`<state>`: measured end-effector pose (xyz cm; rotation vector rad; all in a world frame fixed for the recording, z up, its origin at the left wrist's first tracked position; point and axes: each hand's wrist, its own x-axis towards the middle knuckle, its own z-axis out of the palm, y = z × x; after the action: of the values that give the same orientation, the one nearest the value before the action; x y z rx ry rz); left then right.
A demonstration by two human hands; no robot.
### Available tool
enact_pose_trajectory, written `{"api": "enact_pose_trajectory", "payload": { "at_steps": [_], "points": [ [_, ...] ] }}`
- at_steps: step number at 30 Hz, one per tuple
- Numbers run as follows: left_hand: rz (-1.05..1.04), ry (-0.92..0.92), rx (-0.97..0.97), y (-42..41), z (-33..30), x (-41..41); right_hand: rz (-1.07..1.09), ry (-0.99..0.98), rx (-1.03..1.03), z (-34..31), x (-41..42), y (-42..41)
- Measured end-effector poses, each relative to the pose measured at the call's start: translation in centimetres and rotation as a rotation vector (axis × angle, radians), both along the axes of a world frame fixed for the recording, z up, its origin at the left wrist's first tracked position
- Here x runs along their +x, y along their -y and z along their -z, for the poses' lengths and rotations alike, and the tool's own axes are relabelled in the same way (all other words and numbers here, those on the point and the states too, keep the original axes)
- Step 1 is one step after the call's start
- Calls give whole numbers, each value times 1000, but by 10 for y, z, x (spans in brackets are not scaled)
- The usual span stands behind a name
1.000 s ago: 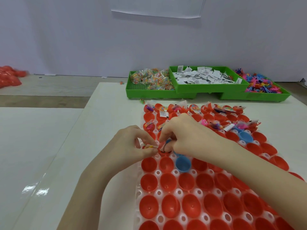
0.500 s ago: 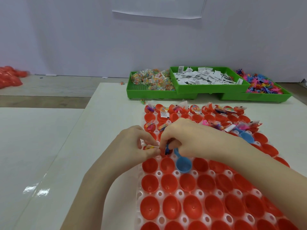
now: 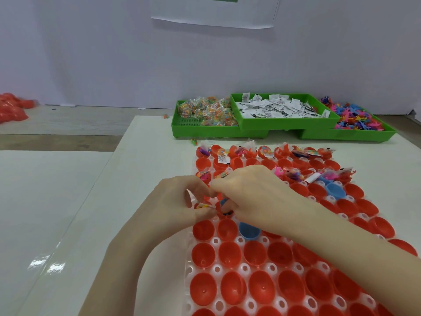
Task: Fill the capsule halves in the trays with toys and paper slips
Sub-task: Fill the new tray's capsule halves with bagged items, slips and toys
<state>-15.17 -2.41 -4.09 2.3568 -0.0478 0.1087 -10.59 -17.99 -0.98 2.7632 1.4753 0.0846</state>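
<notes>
A: Item one, the holder?
B: Clear capsule tray with round white holes, lying on the white desk. Red capsule halves sit open side up in its rows; two blue capsule halves, one just beside the right wrist, one toward the far right.

A: Filled stock?
B: The far rows carry small toys and paper slips; the near rows show bare red cups.

A: Hands?
B: Left hand is at the tray's left edge, fingers curled, thumb and forefinger pinching a small clear toy packet with coloured bits inside. Right hand is just beside it, fingers curled down over a capsule half in the middle rows; a blue and a dark piece show under the fingertips, but whether the hand grips them I cannot tell. The two hands touch at the fingertips.

A: Supply?
B: Three green trays at the desk's far edge: the left green tray holds bagged toys, the raised middle green tray holds folded white paper slips, the right green tray holds loose pink and blue figures.

A: Sundries?
B: A red heap far left on the floor; a white sheet on the wall.
</notes>
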Motion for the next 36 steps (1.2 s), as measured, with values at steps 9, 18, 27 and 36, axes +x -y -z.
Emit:
{"api": "enact_pose_trajectory", "payload": {
  "at_steps": [9, 18, 27, 36],
  "points": [
    [-24, -40, -94, -7, -2, -8, 100, -123, 158, -24, 2, 24],
    [-158, 174, -406, -33, -23, 33, 638, -19, 757, -55, 92, 160],
    [-232, 122, -201, -33, -16, 182, 1115, -52, 602, 12, 221, 226],
    [-234, -153, 425, -21, 10, 232, 1123, -194, 311, 28, 265, 211]
  ]
}}
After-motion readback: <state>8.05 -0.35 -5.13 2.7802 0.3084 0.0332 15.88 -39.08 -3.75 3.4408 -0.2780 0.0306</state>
